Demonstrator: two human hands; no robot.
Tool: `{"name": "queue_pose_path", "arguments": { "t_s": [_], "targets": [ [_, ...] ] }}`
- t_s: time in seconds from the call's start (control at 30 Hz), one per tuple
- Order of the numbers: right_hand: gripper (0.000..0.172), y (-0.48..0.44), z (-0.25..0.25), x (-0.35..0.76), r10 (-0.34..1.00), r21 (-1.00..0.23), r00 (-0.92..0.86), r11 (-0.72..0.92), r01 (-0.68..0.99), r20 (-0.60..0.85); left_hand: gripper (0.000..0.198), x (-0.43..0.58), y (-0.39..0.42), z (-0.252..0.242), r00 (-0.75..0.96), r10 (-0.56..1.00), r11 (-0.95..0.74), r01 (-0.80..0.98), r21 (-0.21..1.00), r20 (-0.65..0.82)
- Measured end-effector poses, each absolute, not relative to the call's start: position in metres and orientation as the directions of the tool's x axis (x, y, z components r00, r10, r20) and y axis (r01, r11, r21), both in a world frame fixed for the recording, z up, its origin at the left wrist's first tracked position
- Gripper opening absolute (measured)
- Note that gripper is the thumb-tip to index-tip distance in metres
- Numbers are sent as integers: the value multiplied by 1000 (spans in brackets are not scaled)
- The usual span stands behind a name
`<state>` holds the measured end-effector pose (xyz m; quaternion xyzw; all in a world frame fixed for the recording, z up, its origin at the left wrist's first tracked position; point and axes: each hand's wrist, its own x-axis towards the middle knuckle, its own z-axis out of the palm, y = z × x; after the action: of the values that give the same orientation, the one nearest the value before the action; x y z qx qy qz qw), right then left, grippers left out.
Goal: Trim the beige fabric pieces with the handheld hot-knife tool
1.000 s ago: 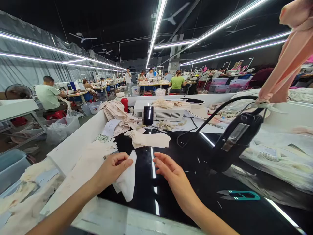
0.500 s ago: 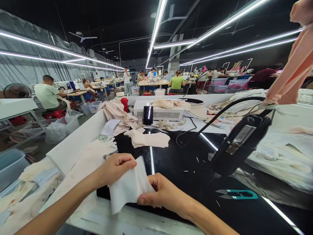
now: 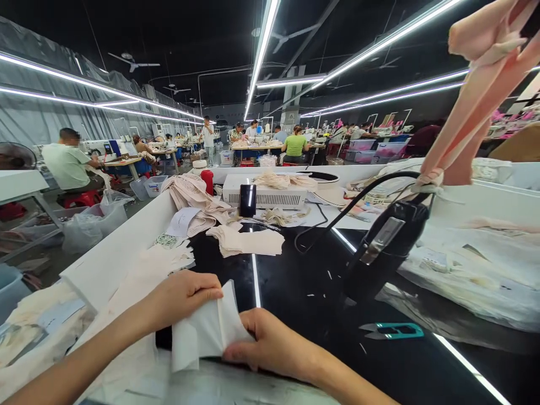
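Note:
My left hand point(image 3: 179, 298) pinches the top edge of a small white fabric piece point(image 3: 202, 334) over the near edge of the glossy black table point(image 3: 304, 281). My right hand point(image 3: 270, 340) grips the same piece at its right side, fingers curled under it. The piece hangs slightly folded between both hands. A stack of cream fabric pieces point(image 3: 247, 241) lies farther back on the table.
Teal thread snips point(image 3: 392, 331) lie at the right. A black hanging tool point(image 3: 382, 247) with a cable stands right of centre, pink fabric point(image 3: 476, 101) above it. A white box machine point(image 3: 265, 196), a red bottle point(image 3: 207, 181) and fabric heaps sit behind. Other workers sit at distant tables.
My right hand moved left and took hold of the white piece, which my left hand held alone. Both hands then drew it nearer to the table's front edge.

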<state>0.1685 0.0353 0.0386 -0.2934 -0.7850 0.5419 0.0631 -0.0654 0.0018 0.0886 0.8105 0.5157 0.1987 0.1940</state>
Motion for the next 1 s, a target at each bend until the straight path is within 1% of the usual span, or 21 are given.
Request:
{"name": "queue_pose_path", "arguments": {
  "t_s": [0.03, 0.07, 0.13, 0.17, 0.2, 0.23, 0.3, 0.33, 0.4, 0.43, 0.5, 0.63, 0.73, 0.83, 0.9, 1.0],
  "targets": [
    [26, 41, 41, 168, 579, -850, -799, 330, 410, -161, 37, -67, 4, 93, 398, 891, -454, 799, 394, 218],
    [29, 47, 44, 167, 625, -804, -775, 409, 432, -98, 40, -68, 6, 97, 424, 843, -509, 827, 239, 330],
    [33, 62, 49, 169, 691, -714, -723, 514, 476, 15, 44, -65, 6, 100, 521, 682, -560, 823, -92, 513],
    [32, 69, 50, 171, 709, -674, -703, 546, 498, 56, 45, -62, 4, 97, 576, 602, -563, 797, -218, 553],
    [30, 76, 50, 173, 721, -626, -686, 579, 523, 93, 45, -57, 2, 92, 627, 542, -570, 764, -304, 560],
    [31, 82, 50, 175, 729, -574, -674, 606, 552, 122, 43, -50, -1, 84, 663, 514, -587, 734, -341, 544],
    [43, 90, 45, 180, 738, -468, -659, 639, 611, 146, 42, -36, -7, 64, 712, 506, -642, 688, -339, 486],
    [47, 92, 42, 182, 739, -415, -657, 649, 637, 147, 37, -29, -9, 52, 717, 519, -657, 683, -320, 465],
    [49, 96, 35, 186, 735, -312, -663, 669, 674, 145, 26, -17, -11, 32, 702, 552, -663, 697, -274, 451],
    [48, 98, 33, 188, 730, -264, -668, 679, 685, 147, 28, -12, -11, 24, 684, 579, -655, 714, -247, 444],
    [45, 103, 30, 193, 728, -176, -666, 686, 706, 163, 39, -7, -11, 13, 650, 629, -635, 746, -202, 425],
    [43, 112, 30, 205, 760, -46, -597, 627, 778, 259, 48, -4, -10, 6, 631, 678, -630, 763, -145, 378],
    [51, 109, 29, 210, 726, -16, -616, 650, 759, 305, 48, -4, -12, 5, 615, 708, -621, 776, -110, 347],
    [63, 98, 25, 209, 626, -21, -729, 763, 646, 278, 41, -5, -12, 6, 604, 721, -619, 782, -76, 339],
    [62, 91, 23, 208, 572, -34, -780, 811, 583, 254, 38, -7, -13, 8, 595, 730, -619, 784, -41, 336],
    [54, 83, 24, 209, 556, -51, -788, 824, 564, 263, 33, -10, -17, 12, 578, 752, -612, 791, 11, 316]
  ]
}}
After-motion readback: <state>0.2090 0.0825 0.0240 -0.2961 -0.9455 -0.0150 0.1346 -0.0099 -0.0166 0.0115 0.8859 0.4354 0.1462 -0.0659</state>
